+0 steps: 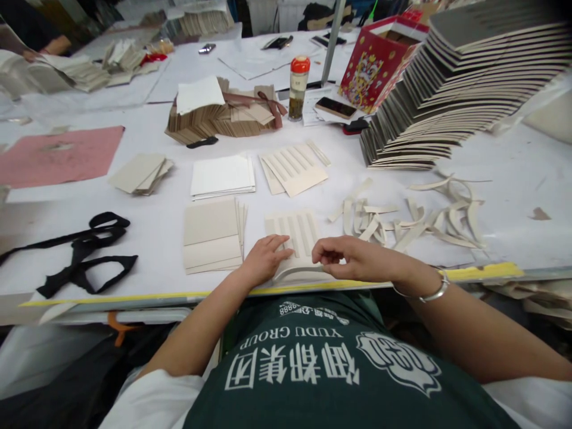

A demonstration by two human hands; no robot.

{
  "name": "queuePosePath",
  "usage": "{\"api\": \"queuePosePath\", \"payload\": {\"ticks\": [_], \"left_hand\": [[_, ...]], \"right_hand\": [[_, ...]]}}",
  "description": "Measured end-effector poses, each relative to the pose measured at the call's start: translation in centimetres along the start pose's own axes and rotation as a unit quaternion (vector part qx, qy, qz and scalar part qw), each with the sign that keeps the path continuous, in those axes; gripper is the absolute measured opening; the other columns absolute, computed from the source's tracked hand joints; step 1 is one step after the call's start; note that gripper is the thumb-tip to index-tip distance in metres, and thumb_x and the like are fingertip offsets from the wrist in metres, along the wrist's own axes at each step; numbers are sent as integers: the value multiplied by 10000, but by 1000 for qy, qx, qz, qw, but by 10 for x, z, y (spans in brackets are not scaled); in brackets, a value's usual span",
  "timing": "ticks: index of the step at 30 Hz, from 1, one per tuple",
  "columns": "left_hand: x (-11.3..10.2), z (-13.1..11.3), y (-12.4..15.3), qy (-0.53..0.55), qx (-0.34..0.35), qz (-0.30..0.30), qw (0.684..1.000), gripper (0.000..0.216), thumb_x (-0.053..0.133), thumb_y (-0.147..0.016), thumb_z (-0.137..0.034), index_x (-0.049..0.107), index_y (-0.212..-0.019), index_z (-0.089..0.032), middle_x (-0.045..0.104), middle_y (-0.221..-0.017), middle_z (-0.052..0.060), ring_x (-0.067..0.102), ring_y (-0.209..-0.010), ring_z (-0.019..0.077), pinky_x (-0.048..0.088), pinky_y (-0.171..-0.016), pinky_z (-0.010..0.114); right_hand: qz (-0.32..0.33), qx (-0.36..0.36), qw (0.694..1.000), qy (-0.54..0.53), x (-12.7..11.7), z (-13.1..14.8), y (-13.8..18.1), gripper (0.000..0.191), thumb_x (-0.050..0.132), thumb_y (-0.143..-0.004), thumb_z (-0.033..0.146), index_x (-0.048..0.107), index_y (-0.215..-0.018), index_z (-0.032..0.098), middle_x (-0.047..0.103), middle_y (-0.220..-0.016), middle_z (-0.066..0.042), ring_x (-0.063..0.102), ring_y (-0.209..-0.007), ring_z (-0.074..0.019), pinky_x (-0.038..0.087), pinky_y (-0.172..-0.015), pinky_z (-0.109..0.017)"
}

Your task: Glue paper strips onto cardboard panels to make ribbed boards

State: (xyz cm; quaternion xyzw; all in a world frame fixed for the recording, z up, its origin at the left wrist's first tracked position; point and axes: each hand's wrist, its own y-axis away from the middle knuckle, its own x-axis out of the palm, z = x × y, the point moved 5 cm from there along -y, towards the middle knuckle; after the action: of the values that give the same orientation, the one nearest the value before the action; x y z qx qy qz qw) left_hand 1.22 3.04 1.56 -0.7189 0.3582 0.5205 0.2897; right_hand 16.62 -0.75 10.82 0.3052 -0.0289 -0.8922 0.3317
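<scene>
Close to the front table edge lies a cream card [295,226] with raised strips running along it. The fingers of my left hand [267,257] are stretched out and rest on its left part. At the card's right, my right hand [346,257] is closed, pinching the end of a narrow cream strip [298,270] that curves along the card's near edge. A heap of loose cream strips [411,220] lies to the right. Left of my hands is a small stack of beige cards [212,235].
Behind are white cards [222,176], strip-covered cards [292,170], a bundle of brown boards [201,116], a jar with a red lid [298,89] and a phone [335,108]. Tall stacked grey boards [429,113] lean at right. Black fabric [87,250] lies left; another person's arm [56,46] is far left.
</scene>
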Motion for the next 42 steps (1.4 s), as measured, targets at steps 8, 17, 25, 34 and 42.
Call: {"api": "queuePosePath", "payload": {"ticks": [8, 17, 25, 34, 42], "left_hand": [[0, 7, 1, 36, 0, -16, 999, 366, 434, -756, -101, 566, -1083, -201, 466, -1240, 81, 408, -1126, 212, 341, -957, 382], [-5, 5, -12, 27, -13, 36, 999, 351, 471, -744, -143, 583, -1057, -255, 403, -1282, 65, 370, -1152, 252, 343, -935, 425], [-16, 6, 18, 128, -84, -85, 985, 333, 427, -794, -180, 519, -1113, -205, 441, -1251, 91, 401, -1148, 213, 368, -958, 406], [8, -13, 46, 92, -110, -140, 980, 238, 459, -837, -308, 554, -1021, -191, 583, -1055, 78, 511, -1004, 186, 434, -886, 367], [11, -12, 43, 31, -145, -153, 977, 228, 430, -859, -294, 562, -1012, -188, 616, -909, 58, 537, -858, 172, 444, -782, 309]], "right_hand": [[29, 55, 997, -35, 1, -39, -6, 210, 472, -694, 183, 596, -862, 160, 567, -684, -4, 491, -621, -114, 378, -568, -218], [-6, 68, 998, 12, 6, -67, -23, 244, 457, -663, 152, 600, -860, 155, 569, -777, -31, 510, -679, -134, 396, -653, -251], [-12, 35, 999, 28, -15, -51, -47, 224, 457, -693, 171, 583, -877, 154, 540, -694, 1, 470, -624, -109, 363, -598, -217], [72, -5, 988, 140, -27, -38, -121, 172, 502, -639, 156, 607, -774, 147, 561, -636, 17, 446, -568, -89, 304, -540, -204], [128, -11, 970, 205, -19, -35, -151, 188, 565, -618, 155, 627, -796, 146, 579, -661, 3, 467, -589, -98, 303, -550, -215]]}}
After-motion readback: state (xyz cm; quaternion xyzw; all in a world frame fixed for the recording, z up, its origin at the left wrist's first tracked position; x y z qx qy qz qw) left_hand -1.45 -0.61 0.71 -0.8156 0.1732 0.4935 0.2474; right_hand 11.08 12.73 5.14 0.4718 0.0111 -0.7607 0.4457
